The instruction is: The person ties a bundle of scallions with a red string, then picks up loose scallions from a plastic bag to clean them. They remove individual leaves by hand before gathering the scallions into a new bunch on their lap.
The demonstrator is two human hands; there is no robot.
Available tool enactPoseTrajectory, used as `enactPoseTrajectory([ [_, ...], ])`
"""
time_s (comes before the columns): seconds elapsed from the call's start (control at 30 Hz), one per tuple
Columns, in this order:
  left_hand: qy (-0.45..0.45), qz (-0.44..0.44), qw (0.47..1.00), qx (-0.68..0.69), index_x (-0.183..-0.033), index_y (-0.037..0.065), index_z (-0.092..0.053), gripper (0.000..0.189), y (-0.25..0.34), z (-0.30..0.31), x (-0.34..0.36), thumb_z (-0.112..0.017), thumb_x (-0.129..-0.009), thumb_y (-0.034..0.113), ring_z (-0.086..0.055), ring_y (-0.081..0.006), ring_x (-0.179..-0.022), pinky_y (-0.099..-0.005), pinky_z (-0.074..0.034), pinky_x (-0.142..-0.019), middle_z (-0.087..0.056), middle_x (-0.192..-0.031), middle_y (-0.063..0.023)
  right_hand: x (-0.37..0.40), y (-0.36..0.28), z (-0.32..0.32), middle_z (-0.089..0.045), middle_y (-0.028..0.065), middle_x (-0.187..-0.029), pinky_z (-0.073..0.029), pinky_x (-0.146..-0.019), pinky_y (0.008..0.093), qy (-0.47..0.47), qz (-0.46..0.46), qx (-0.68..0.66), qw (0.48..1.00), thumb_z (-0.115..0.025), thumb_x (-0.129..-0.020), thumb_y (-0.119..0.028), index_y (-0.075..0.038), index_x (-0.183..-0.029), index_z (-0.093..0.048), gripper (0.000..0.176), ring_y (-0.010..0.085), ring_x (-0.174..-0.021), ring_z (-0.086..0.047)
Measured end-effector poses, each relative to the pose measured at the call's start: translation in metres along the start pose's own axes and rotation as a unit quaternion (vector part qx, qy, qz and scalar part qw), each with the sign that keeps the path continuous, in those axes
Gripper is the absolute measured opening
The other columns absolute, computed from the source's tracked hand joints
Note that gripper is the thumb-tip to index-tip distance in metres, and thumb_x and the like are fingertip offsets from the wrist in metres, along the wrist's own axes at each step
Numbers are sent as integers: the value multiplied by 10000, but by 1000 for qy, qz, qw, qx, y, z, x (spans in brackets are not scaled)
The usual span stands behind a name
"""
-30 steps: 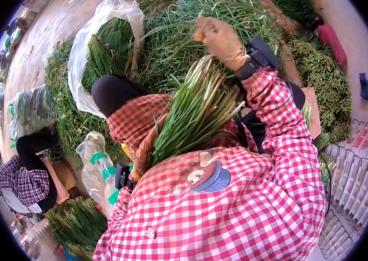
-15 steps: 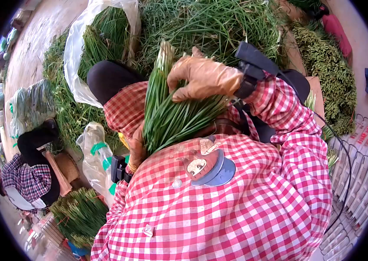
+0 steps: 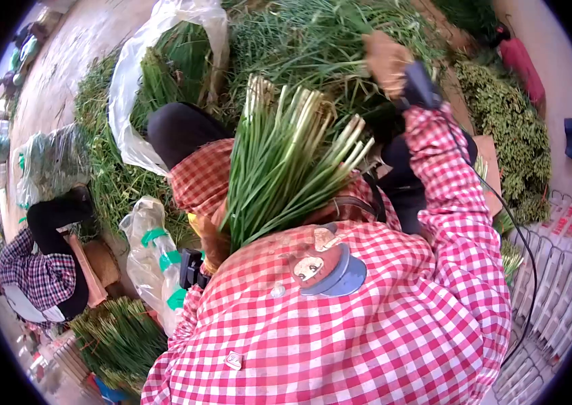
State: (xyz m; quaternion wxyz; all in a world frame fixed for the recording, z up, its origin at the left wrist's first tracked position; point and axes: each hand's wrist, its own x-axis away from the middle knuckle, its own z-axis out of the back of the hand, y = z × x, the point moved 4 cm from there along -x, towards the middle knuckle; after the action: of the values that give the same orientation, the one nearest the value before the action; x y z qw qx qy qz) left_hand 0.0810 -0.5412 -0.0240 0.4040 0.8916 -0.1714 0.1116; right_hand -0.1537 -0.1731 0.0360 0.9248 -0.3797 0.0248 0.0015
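A bunch of garlic chives (image 3: 279,162) lies across my lap, its pale stem ends fanned out away from me and its green leaves toward my body. My left hand (image 3: 216,244), in a brown glove, is closed around the leafy end at the left; most of its fingers are hidden behind the leaves and sleeve. Out over the heap of loose green leaves (image 3: 299,34) is my right hand (image 3: 386,64), also gloved, apart from the bunch. Motion smears its fingers, and a green blur shows beside them.
A clear plastic bag (image 3: 120,94) with chives inside stands beyond my left knee. Bags with green tape (image 3: 158,250) lie at my left. Another person (image 3: 39,270) sits further left near a chive pile (image 3: 120,344). Bundled greenery (image 3: 509,128) and a slatted rack (image 3: 549,277) are at right.
My right hand has left the stems and moved away from me, out to the right over the leaf heap. The stem ends now spread wider; my left hand keeps its hold.
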Motion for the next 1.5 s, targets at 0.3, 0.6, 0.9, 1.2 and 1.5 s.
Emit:
enactPoseTrajectory([
  [0.3,-83,15,991,-103,-1404,6,-307,569,21,-90,4,-535,-920,201,-450,-176,-1211,-312,-327,-1034,-465,-1338,-94,78,-162,-27,-643,155,-924,-519,-604,332,-297,3,119,947,-539,-897,-451,17,-1077,-541,500,202,-711,-639],
  [0.6,-53,26,998,0,-1414,-6,-270,951,0,-45,4,-612,-777,612,-474,-177,-1181,-312,-379,-1001,-453,-1343,-97,33,-79,-18,-498,35,-611,-440,-436,250,-41,183,-45,981,-465,-944,-144,-60,-837,-491,138,126,-494,-461],
  [0.9,-17,26,995,-95,-1395,3,-309,670,6,-25,-2,-584,-893,350,-499,-170,-1128,-292,-371,-988,-500,-1283,-78,137,-71,-9,-611,112,-1123,-467,-927,348,-497,0,113,860,-347,-996,-288,13,-1167,-563,409,230,-994,-604],
  [1.2,-154,-225,559,-784,-1443,41,-166,850,37,-128,-31,-666,-779,218,-549,-441,-1002,-447,-503,-752,-426,-1230,-356,90,-80,-134,-551,115,-1200,-432,-967,396,-353,26,-589,727,-348,-980,-354,1,-1267,-451,468,248,-1096,-529],
  [1.5,-75,-84,927,-357,-1352,-28,-373,797,93,-82,-35,-733,-762,368,-545,-220,-1112,-351,-445,-939,-554,-1231,-131,103,-102,-150,-489,128,-1274,-462,-946,339,-370,62,-788,488,-431,-956,-304,-5,-1415,-262,573,205,-1107,-539],
])
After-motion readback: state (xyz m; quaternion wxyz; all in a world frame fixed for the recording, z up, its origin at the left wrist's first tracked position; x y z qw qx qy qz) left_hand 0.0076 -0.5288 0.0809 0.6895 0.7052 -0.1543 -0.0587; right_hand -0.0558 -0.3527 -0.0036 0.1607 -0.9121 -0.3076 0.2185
